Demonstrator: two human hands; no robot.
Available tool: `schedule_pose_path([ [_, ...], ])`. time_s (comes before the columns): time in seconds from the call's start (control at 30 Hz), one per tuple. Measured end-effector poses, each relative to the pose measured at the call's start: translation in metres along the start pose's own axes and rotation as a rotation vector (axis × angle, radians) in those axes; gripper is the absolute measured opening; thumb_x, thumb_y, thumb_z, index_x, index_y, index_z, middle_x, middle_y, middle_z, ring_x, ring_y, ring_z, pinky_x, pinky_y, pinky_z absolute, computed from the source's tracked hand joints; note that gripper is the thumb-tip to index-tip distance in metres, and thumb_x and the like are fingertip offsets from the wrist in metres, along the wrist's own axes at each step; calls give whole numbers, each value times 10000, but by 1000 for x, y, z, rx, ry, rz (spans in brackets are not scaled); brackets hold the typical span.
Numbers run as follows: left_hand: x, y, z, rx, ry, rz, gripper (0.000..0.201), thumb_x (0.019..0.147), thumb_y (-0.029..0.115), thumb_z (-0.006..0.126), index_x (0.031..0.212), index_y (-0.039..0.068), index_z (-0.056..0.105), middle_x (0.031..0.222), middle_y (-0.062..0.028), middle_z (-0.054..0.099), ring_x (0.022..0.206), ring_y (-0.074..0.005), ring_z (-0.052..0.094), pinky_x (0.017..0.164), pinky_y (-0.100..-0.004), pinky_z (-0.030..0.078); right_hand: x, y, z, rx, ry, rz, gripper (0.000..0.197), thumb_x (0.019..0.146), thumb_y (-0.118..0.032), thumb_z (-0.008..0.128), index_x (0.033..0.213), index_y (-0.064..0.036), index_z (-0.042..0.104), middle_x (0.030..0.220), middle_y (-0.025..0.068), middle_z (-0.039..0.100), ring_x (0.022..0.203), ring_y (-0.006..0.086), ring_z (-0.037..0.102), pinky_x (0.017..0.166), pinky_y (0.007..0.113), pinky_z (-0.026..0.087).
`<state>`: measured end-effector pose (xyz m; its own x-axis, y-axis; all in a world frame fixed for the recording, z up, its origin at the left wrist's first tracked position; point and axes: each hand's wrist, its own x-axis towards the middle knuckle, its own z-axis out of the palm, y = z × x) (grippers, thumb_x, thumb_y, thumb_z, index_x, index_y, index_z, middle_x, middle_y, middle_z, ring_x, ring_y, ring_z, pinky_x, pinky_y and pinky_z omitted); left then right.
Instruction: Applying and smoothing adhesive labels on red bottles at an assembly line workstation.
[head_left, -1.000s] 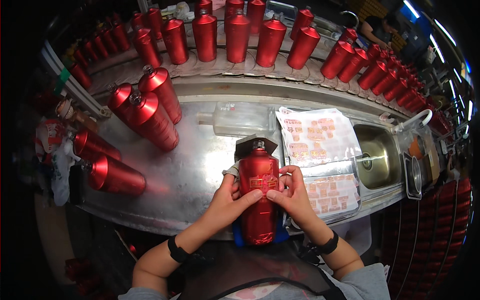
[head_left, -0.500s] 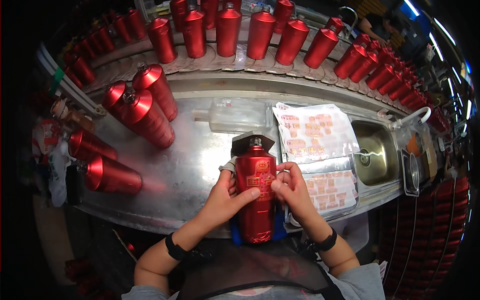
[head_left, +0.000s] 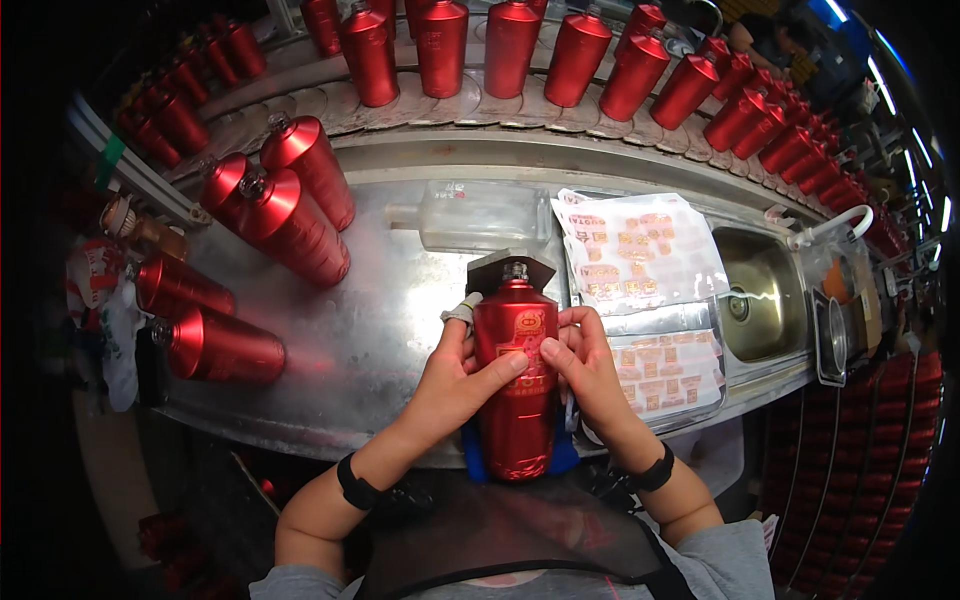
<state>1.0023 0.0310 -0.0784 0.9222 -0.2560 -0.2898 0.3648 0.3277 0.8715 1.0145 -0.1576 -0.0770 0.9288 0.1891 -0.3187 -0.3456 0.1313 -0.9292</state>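
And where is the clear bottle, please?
In the head view, the clear bottle lies upper-centre on the metal worktop, left of the printed sheets and beyond the held red bottle.

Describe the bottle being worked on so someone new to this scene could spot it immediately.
Find the metal table, then its near edge. There, a red bottle is between the left hand and right hand. Unlike the red bottles at the table's left, it is held, with gold markings showing.

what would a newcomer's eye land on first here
Probably the shiny red bottle between the left hand and right hand, at the near edge of the metal counter. Beyond the counter, standing red bottles line a curved conveyor. The clear bottle lying mid-counter stands out among the red.
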Motion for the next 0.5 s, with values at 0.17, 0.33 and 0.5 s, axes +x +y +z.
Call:
schedule_pose_path([
  [0.17,2,-2,-3,-69,15,-39,797,942,156,669,1518,-17,147,1376,-179,482,1228,-205,531,1028,-341,455,3,-6,-2,52,3,33,358,914,-108,682,1159,-52,426,803,-32,494,762,18,480,679,177,399],
  [0.33,6,-1,0,-94,43,-7,741,963,182,641,1509,-34,188,1354,-179,503,1215,-195,536,1025,-323,451,11,-8,2,28,48,-13,355,894,-93,700,1134,-56,442,824,-30,485,722,6,475,629,161,414],
  [0.5,12,5,5,-58,66,25,739,961,207,653,1498,-44,211,1354,-185,498,1211,-192,536,1017,-314,455,15,-4,5,2,80,-33,392,868,-92,736,1113,-53,432,858,-19,445,696,-1,440,601,150,412],
])
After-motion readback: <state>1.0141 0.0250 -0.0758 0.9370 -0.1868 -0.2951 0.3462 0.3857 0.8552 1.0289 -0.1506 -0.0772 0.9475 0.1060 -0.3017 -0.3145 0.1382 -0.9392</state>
